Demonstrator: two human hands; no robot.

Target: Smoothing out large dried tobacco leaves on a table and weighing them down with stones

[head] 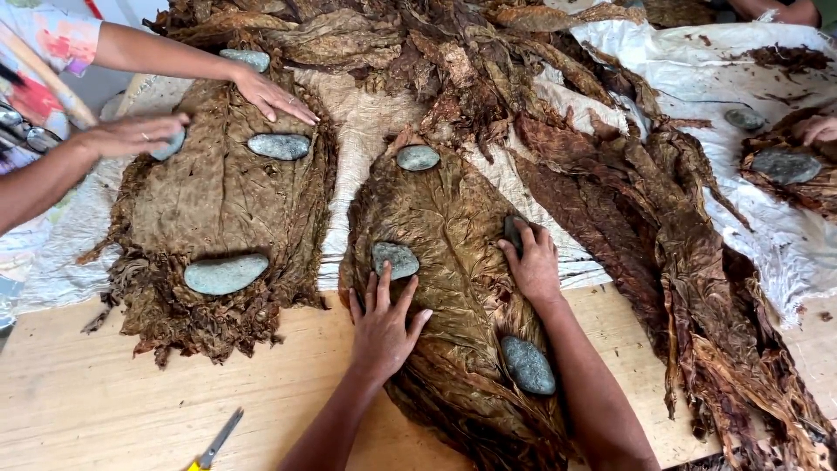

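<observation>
A stack of large brown dried leaves (445, 227) lies flat in front of me on the wooden table (131, 401). My left hand (384, 324) presses flat on the stack's left side, fingers spread, fingertips touching a grey stone (395, 259). My right hand (532, 262) rests on the stack's right edge, fingers curled over a dark stone (513, 231). Two more grey stones weigh the stack: one at the far end (418, 158) and one near me (527, 365).
At the left, another person's hands (270, 94) smooth a second leaf stack (218, 209) weighted with grey stones. A heap of loose dried leaves (418, 44) lies at the back, long dark leaves (689, 279) at the right. Yellow-handled scissors (214, 445) lie near the front edge. A third person's hand (819, 129) shows far right.
</observation>
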